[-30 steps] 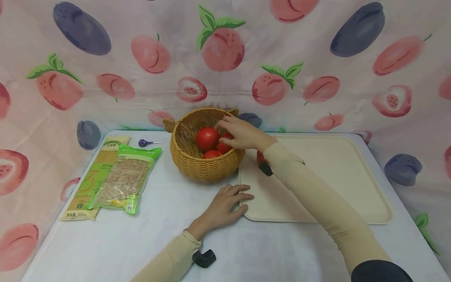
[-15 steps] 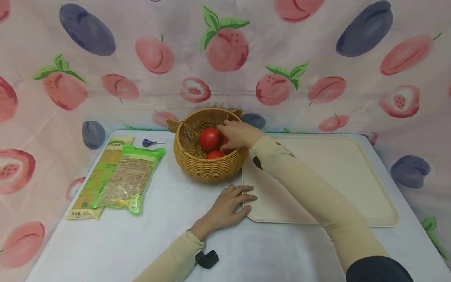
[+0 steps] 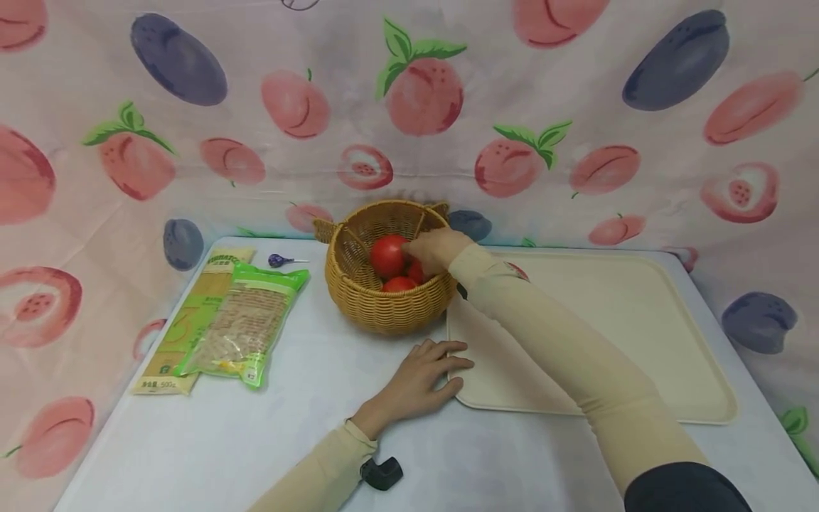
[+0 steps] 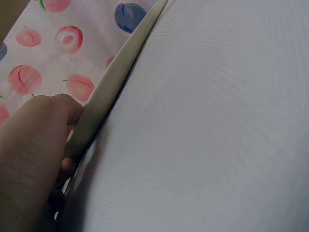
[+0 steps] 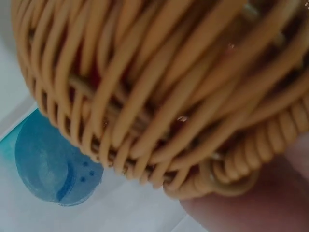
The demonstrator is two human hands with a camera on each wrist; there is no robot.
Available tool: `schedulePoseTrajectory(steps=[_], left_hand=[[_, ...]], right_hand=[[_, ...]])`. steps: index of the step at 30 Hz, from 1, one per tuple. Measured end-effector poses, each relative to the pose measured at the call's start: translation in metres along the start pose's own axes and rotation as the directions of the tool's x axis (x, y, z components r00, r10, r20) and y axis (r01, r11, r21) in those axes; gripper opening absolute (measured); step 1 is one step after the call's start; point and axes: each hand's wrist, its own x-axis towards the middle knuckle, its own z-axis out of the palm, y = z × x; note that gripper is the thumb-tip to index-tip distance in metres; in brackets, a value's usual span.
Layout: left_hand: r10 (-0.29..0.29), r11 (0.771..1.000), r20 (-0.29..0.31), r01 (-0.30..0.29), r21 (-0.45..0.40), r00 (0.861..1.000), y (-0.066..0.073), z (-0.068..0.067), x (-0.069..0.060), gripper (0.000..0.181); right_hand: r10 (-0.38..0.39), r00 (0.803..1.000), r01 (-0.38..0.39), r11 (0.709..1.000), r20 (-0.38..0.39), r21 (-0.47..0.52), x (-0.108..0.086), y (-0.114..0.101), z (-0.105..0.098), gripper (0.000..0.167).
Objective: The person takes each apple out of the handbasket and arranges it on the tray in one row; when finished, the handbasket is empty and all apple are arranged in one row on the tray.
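A round wicker basket (image 3: 390,313) holds several red tomatoes (image 3: 388,256). My right hand (image 3: 438,249) reaches over its right rim with bent fingers above the rightmost tomato (image 3: 416,271); the fingertips and thumb are largely hidden, so its hold cannot be told. In the right wrist view the basket's woven wall (image 5: 140,92) fills most of the picture, and a blurred part of the hand (image 5: 241,203) shows below its rim. My left hand (image 3: 416,380) rests at the left edge of the cream tray (image 3: 614,341), fingers spread over the rim.
Left of the basket lie a yellow-green packet (image 3: 173,355) and a green-edged clear bag (image 3: 246,323) overlapping it. A purple-wrapped lollipop (image 3: 281,261) lies behind them. A small patch of a red thing (image 3: 518,271) shows behind the right sleeve. A fruit-print cloth hangs behind.
My right hand has lowered deeper into the basket, its fingers more bent and less visible. The left hand stays at the tray's edge. The head view has shifted slightly.
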Motion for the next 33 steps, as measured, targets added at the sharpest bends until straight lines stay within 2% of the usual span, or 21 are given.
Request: schedulePoseTrajectory(steps=[7,15,22,29,33], left_hand=[[0.019,1.000,-0.016,-0.019,0.008,1.000,0.000,0.002,0.001,0.030],[0.020,1.000,-0.020,-0.020,0.003,1.000,0.000,0.004,0.000,0.031],[0.028,1.000,-0.019,-0.027,0.014,0.999,-0.001,0.003,0.000,0.030],[0.017,1.000,-0.010,-0.017,0.005,1.000,-0.001,0.000,-0.001,0.030],[0.008,1.000,-0.003,-0.008,-0.003,1.000,0.000,-0.001,0.000,0.030]], right_hand=[[-0.014,0.999,0.013,0.999,-0.034,-0.037,0.008,0.000,0.006,0.066],[0.007,1.000,-0.007,1.000,-0.004,-0.012,0.013,-0.001,0.012,0.079],[-0.063,0.993,0.055,0.995,-0.095,-0.080,0.008,-0.001,0.011,0.079],[-0.090,0.984,0.086,0.996,-0.153,-0.030,0.005,0.000,0.010,0.068],[-0.103,0.978,0.098,0.994,-0.183,-0.036,0.003,0.002,0.007,0.073]])
